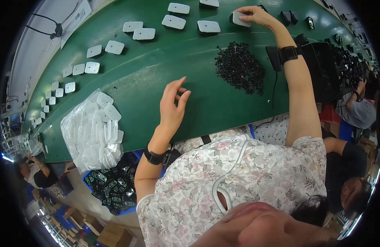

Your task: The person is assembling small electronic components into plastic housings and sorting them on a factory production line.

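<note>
At the far edge of the green table (pixel 165 70), the right hand (pixel 256 15) is reaching well out from the body, its fingers closing around a white rounded plate (pixel 240 19) that is sitting on a small dark piece; the thumb is pressing on the near side of the plate and the fingertips are curling over its far side. The plate is lying with its long axis running roughly left to right, in line with the row of similar white plates (pixel 208 26) stretching away to the left along the table's far side. It is lying up and to the right of the body, so the right arm is by far the nearer one, the forearm crossing above the heap of small black parts (pixel 239 68) that is lying between the plate and the body.

The left hand (pixel 173 105) is hovering over bare green surface near the table's front edge, empty, its fingers loosely spread and slightly curled (nothing is showing between them). It is sitting well apart from the plate and left of the black heap. Down and to its left, a clear bag of white plates (pixel 93 129) is resting at the table's near edge, with a blue bin of dark parts (pixel 113 185) below it. Both wrists are wearing black bands.
</note>
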`<state>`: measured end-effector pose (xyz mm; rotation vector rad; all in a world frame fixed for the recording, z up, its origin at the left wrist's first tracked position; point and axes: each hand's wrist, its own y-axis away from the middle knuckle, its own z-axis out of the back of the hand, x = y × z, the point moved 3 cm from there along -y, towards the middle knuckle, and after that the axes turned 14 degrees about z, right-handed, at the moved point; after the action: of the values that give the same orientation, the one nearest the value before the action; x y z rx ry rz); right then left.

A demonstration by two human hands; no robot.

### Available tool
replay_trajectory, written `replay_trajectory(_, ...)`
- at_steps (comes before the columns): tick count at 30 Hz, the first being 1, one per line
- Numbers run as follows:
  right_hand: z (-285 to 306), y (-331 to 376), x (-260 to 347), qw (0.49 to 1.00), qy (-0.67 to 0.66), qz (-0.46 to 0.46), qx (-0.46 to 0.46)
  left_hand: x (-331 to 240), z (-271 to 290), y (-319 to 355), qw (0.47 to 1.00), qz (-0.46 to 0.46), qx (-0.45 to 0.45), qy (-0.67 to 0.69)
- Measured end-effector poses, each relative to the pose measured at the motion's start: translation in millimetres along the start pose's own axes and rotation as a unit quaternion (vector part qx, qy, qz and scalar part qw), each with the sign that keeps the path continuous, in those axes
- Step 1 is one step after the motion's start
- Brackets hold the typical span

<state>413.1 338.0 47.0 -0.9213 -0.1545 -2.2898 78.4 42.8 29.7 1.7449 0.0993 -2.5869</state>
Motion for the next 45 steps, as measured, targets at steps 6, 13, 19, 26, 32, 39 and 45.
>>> replay_trajectory(6, 0.2, -11.1, -11.4, 0.994, -0.072, -0.063, 0.05, 2.9, 14.2, 24.8, 0.999, 0.023, -0.023, -0.034)
replay_trajectory(13, -19.4, 55.9, 51.9, 0.96, 0.099, 0.064, -0.252, 14.1, 10.2, 27.5, 0.996, 0.019, -0.015, -0.09)
replay_trajectory(19, -42.4, 221.8, 140.7, 0.897, 0.111, -0.024, -0.427, 25.3, -1.3, 16.2, 0.986, -0.004, 0.043, -0.164)
replay_trajectory(26, -75.1, 454.3, 89.7, 0.692, 0.121, -0.299, -0.646, 12.0, -29.9, 9.4, 0.983, 0.02, 0.183, -0.026)
replay_trajectory(32, -175.7, 485.1, 52.7, 0.8, 0.192, -0.523, -0.221, -45.4, -81.2, 26.4, 0.762, 0.102, 0.608, 0.198)
replay_trajectory(39, -213.1, 425.5, 48.5, 0.903, 0.216, -0.366, -0.066, -38.5, -115.9, 58.3, 0.664, 0.104, 0.724, 0.154)
replay_trajectory(45, -216.3, 374.3, 46.2, 0.931, 0.258, -0.258, 0.009, -17.2, -126.1, 59.3, 0.637, 0.284, 0.686, 0.206)
